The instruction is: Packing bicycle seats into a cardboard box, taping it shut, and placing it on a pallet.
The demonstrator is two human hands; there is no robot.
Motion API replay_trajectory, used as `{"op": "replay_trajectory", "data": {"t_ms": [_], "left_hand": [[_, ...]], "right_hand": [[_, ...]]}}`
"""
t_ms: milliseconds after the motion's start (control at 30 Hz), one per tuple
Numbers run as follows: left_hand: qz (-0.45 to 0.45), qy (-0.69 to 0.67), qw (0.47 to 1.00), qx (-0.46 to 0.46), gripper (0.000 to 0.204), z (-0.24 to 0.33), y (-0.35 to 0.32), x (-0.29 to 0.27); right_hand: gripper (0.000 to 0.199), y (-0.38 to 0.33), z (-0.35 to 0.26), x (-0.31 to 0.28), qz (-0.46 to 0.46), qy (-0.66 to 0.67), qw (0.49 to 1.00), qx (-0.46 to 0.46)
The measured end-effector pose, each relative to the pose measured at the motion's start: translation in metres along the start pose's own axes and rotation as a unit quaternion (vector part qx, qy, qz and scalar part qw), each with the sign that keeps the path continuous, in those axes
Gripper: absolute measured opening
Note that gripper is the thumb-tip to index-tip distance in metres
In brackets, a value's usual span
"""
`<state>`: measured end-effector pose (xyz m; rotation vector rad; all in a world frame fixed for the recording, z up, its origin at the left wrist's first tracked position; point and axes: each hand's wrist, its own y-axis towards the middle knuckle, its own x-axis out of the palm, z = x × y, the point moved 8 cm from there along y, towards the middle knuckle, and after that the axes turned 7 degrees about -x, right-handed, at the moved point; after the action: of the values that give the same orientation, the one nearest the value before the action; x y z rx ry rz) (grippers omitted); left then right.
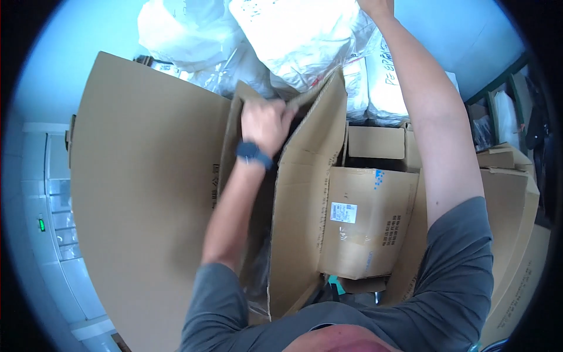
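- The big cardboard box [146, 193] stands open in front of the person, its long flaps running up and away from the body; the left flap spreads wide, the right flap [305, 193] rises beside the opening.
- The left hand [265, 124] is clenched on the top edge of the box, at the far end of the opening, so the box hangs below and toward the body from that grip.
- The left forearm runs straight up along the opening, a dark watch [253, 154] on the wrist.
- The right hand [375, 7] reaches well beyond the box, up at the white sacks [305, 41]; the picture's edge cuts it off, so I cannot tell its grip.
- The right arm is stretched almost straight, passing over smaller brown cartons [366, 220] to the right of the box.
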<state>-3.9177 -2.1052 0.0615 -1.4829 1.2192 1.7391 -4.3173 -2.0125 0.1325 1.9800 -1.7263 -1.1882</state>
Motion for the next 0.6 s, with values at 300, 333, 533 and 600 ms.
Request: {"op": "replay_trajectory", "data": {"t_ms": [300, 333, 533, 600], "left_hand": [[-0.068, -0.115, 0.991, -0.011, 0.026, -0.027, -0.182, -0.025], [-0.076, -0.128, 0.988, -0.039, 0.029, -0.042, -0.174, -0.020], [-0.324, -0.115, 0.917, -0.201, 0.066, -0.132, -0.023, 0.051], [-0.076, -0.149, 0.965, -0.201, 0.074, -0.110, 0.056, 0.005]], "right_hand": [[0.035, -0.005, 0.016, -0.017, 0.002, -0.006, 0.999, 0.043], [0.035, -0.002, 0.021, -0.016, 0.014, -0.025, 0.999, 0.022], [0.034, -0.013, 0.012, 0.000, 0.001, -0.016, 0.999, 0.039], [0.034, -0.010, 0.006, 0.005, 0.000, -0.019, 0.999, 0.037]]}}
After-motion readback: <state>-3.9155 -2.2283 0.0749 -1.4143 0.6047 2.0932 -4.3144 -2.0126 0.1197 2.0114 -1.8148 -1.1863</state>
